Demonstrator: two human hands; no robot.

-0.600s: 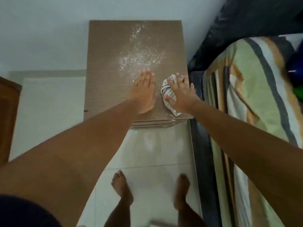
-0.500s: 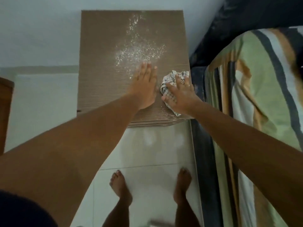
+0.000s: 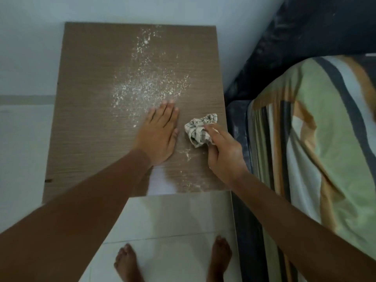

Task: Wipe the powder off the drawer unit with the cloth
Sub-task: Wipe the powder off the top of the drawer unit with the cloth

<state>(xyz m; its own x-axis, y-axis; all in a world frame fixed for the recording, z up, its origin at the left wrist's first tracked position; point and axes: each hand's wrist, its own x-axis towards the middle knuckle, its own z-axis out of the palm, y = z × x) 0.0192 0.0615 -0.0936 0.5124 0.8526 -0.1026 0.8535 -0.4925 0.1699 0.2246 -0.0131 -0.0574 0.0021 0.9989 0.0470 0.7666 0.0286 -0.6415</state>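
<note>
The brown wood-grain top of the drawer unit (image 3: 87, 123) fills the middle of the view. White powder (image 3: 146, 86) is scattered over its centre and far part, with a thinner trail (image 3: 188, 155) near the front right. My left hand (image 3: 158, 135) lies flat on the top, fingers together, just below the main patch. My right hand (image 3: 223, 153) holds a crumpled checked cloth (image 3: 199, 129) near the unit's right edge, the cloth bunched beyond my fingers and resting on the surface.
A bed with a striped green, orange and white cover (image 3: 317, 151) stands close against the unit's right side. Its dark frame (image 3: 242, 231) runs along the white tiled floor (image 3: 173, 218). My bare feet (image 3: 130, 263) stand in front of the unit. A pale wall (image 3: 30, 47) is behind.
My right hand has gone from lying flat over the cloth to gripping it bunched up, pulled slightly right. The camera has come closer over the unit. My left hand stays flat.
</note>
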